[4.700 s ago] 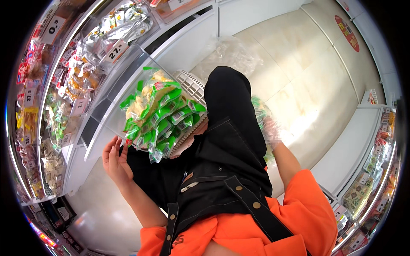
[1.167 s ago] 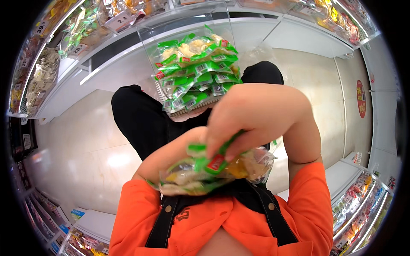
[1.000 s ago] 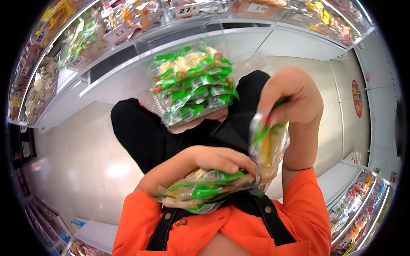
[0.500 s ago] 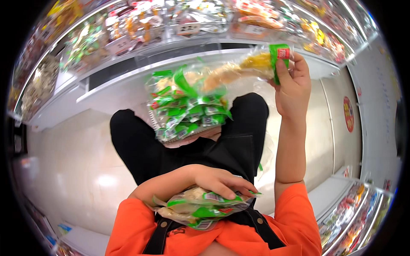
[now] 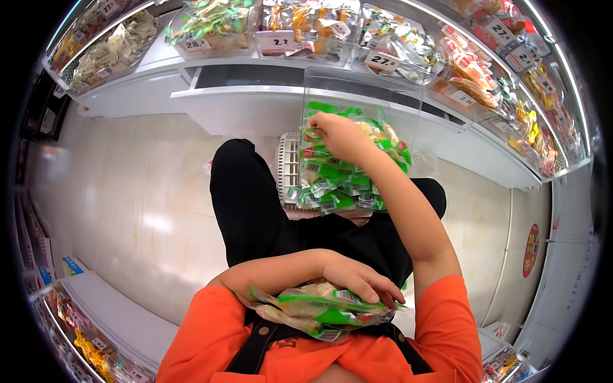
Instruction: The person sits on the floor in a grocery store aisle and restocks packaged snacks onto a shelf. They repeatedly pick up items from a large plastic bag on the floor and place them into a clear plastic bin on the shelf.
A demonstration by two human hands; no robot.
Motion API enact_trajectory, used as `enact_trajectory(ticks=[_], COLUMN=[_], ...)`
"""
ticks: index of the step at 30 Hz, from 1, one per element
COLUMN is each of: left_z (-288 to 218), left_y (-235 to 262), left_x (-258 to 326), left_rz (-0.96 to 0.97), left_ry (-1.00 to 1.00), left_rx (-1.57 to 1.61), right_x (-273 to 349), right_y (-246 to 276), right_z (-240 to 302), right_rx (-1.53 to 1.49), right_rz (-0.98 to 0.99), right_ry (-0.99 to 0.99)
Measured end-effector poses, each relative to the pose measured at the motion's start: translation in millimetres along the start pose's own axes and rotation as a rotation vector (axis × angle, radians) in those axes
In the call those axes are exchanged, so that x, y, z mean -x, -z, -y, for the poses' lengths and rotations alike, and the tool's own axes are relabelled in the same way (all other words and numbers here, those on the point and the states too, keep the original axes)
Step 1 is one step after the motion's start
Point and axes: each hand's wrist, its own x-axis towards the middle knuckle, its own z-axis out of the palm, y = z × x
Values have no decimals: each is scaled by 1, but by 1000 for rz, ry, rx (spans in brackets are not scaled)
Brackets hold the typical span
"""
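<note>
Several clear food packets with green bands (image 5: 306, 303) lie across my chest. My left hand (image 5: 361, 277) holds them there under its palm and curled fingers, with the forearm pressed along them. My right hand (image 5: 345, 137) reaches over a clear plastic bin (image 5: 361, 80) heaped with similar green-banded packets (image 5: 338, 175). Its fingers pinch the green end of one packet at the upper left of the heap; the hand hides much of that packet. A white slatted basket (image 5: 289, 169) sits below the bin, between my knees.
Ahead, an open white drawer (image 5: 239, 105) juts out below shelves of packaged snacks in clear bins (image 5: 306, 32) with price cards. My black-trousered knees (image 5: 233, 172) flank the basket. More low shelving (image 5: 108, 319) stands behind me at the left, and a red round floor sticker (image 5: 531, 250) lies right.
My right hand has swung left and down with a packet, from the right of the bin to over its heap. The view has turned; my left hand keeps its hold.
</note>
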Motion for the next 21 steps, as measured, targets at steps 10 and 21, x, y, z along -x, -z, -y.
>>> enact_trajectory(ticks=[10, 21], left_z=[-3, 5], left_y=[10, 18], left_x=[4, 3], left_rz=[45, 69], left_ry=[-33, -29], left_rx=[83, 178], right_x=[2, 9], right_y=[-7, -4], right_z=[-3, -10], right_rx=[247, 48], right_rz=[-181, 83], right_ry=[249, 152])
